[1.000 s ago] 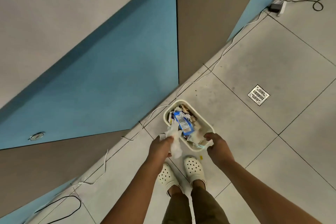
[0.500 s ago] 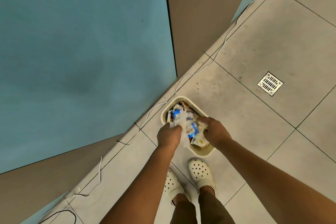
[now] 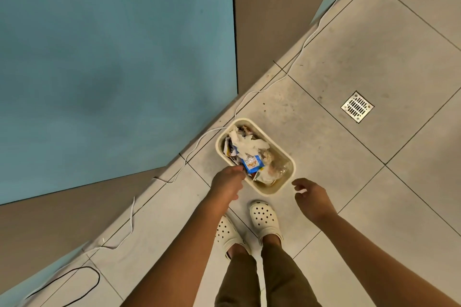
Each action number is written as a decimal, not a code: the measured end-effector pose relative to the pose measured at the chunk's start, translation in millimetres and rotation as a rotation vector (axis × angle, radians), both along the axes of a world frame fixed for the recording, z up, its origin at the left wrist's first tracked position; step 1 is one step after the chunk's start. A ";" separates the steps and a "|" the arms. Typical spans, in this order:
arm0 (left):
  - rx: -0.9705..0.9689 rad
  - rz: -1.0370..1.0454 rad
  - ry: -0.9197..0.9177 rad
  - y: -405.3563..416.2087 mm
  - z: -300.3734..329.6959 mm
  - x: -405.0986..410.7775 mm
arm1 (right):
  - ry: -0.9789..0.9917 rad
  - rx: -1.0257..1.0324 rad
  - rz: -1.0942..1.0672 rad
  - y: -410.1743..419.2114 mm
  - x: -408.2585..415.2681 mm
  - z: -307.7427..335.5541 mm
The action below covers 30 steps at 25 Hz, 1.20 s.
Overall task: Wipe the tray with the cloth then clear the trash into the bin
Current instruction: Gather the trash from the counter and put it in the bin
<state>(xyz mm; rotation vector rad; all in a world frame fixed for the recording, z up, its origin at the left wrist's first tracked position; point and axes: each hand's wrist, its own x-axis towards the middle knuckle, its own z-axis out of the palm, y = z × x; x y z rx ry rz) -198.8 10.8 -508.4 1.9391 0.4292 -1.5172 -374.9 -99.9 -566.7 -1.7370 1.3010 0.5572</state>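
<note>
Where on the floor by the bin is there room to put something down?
Bare tiles lie between the bin and the floor drain. It is crowded left of the bin, where the white cable runs, and near the shoes.

The left hand (image 3: 228, 182) covers the near-left rim of the cream rectangular plastic bin (image 3: 279, 188), and its fingertips cannot be made out against the trash. Print on the blue packet (image 3: 253, 164) inside the bin is too small to read. Both forearms run off the bottom edge.
</note>
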 end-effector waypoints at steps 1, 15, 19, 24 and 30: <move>-0.024 0.014 -0.019 5.1 15.2 0.7 | -0.032 0.006 0.018 4.4 5.0 16.1; -0.420 0.291 -0.402 41.8 348.6 6.5 | -0.715 0.000 0.196 14.4 102.8 357.6; -0.536 0.372 -0.541 62.5 435.9 10.3 | -0.904 -0.018 0.340 26.5 146.5 445.5; -0.561 0.499 -0.701 102.1 499.1 27.8 | -1.068 0.005 0.442 57.7 199.4 517.1; -0.518 0.656 -0.838 178.9 523.6 70.5 | -1.072 0.122 0.466 111.8 258.6 542.2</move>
